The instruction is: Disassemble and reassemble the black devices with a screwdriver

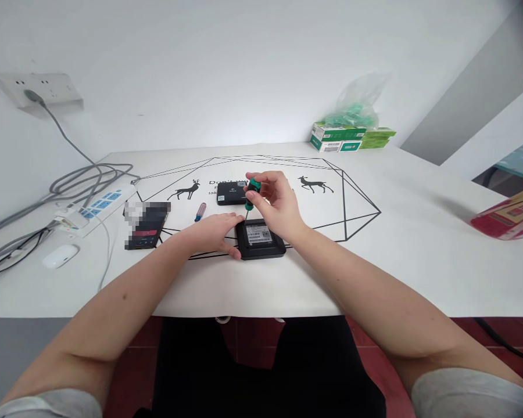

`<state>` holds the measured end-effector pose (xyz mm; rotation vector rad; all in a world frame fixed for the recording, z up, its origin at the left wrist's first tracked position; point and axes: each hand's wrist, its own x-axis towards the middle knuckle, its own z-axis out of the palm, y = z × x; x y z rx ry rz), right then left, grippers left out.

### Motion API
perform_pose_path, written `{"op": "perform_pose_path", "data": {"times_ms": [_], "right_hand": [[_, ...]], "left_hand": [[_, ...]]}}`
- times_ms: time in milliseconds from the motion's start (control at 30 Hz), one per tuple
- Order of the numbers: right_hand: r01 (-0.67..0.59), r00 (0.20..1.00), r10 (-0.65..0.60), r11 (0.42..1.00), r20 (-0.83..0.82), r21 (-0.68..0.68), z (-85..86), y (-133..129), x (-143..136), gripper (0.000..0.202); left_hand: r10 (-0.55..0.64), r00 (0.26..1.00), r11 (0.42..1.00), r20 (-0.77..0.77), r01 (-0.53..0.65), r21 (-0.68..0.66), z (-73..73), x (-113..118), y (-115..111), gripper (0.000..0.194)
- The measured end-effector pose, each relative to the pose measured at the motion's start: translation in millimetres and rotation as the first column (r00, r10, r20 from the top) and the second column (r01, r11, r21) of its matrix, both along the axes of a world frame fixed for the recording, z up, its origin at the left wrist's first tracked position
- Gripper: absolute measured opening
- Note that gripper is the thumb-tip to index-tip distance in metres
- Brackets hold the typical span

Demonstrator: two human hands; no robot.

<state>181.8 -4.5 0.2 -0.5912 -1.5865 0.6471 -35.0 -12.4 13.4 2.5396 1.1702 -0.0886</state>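
Note:
A flat black box [268, 251] with a white label on its upper face lies on the table in front of me. My right hand [275, 202] grips a green and black screwdriver [253, 187] by its handle, held upright with its shaft pointing down. The tip meets the box near its far left corner. Along the left edge of the box rests my left hand [218, 233], fingers stretched out and thumb apart, touching its side. Just behind is a second black box [229, 193], partly covered by my right hand.
Left of my hands lie a screwdriver with a clear handle [201, 211] and a phone [147, 225]. Further left are a white power strip [107, 206], tangled grey cables and a white earbud case [60, 256]. Green and white boxes [337, 136] stand at the back right, under a plastic bag.

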Motion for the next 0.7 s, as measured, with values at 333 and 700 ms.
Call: {"op": "perform_pose_path", "data": {"times_ms": [333, 700], "right_hand": [[0.094, 0.967, -0.121, 0.987, 0.222, 0.130, 7.0, -1.0, 7.5, 0.034], [0.091, 0.975, -0.117, 0.985, 0.186, 0.143, 6.1, 6.6, 10.2, 0.032]], "left_hand": [[-0.009, 1.000, 1.000, 0.024, 0.009, -0.018, 3.4, 1.3, -1.8, 0.107], [-0.007, 1.000, 1.000, -0.018, 0.007, 0.009, -2.2, -0.9, 1.6, 0.112]]}}
